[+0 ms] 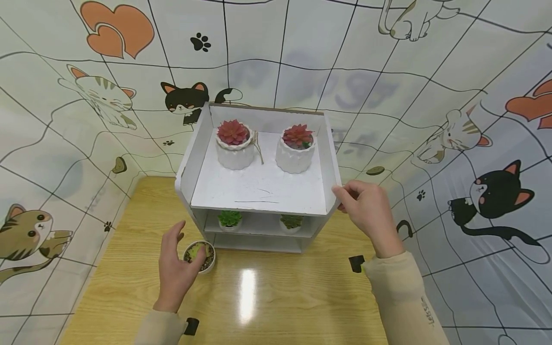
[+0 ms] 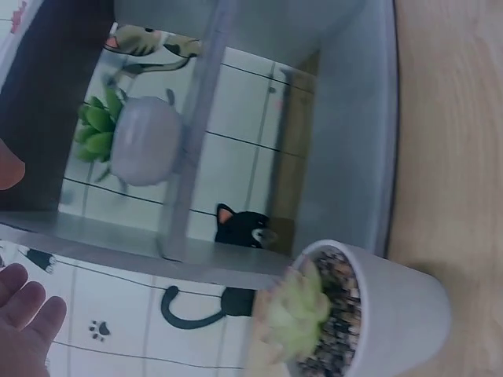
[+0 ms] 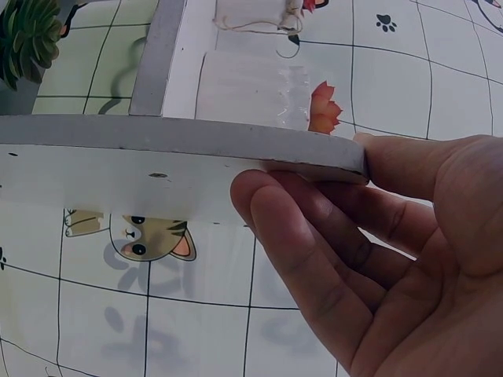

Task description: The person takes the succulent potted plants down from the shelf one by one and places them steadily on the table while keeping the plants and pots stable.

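Well, a white shelf (image 1: 258,189), grey-edged and scuffed, near the back edge of the worktop (image 1: 302,302)
Right hand (image 1: 366,213) pinches its right side; left hand (image 1: 176,268), held wide, is near one pale potted succulent (image 2: 299,312); two red succulents (image 1: 233,133) on top, two green ones (image 1: 230,218) below

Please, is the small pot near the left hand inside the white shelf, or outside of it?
Outside: the head view shows the pot on the wooden table, beside the lower left corner of the shelf.

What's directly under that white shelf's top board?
A bright green potted plant and a darker plant stand on the middle board. In the head view, the top board hides anything further back.
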A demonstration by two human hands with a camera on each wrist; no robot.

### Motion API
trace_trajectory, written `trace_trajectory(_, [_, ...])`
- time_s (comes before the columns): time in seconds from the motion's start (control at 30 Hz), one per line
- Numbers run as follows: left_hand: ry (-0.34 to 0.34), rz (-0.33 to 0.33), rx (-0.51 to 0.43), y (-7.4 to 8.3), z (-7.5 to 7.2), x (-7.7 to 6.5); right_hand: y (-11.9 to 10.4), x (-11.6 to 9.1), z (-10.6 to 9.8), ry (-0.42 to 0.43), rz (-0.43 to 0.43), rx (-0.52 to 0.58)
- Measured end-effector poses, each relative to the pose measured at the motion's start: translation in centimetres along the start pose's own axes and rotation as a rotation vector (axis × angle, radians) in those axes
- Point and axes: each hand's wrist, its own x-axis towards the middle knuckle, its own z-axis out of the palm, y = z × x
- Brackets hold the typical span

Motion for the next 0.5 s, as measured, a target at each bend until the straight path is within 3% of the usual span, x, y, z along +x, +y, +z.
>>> trace_trajectory(0.17, [0.019,0.102,-0.021,1.0,-0.1,0.7,0.0,0.0,0.0,-0.002,0.002,-0.002])
trace_trajectory(0.5, [0.046,0.241,-0.066,2.4,0.2,1.9,0.1,0.0,0.0,-0.002,-0.004,-0.001])
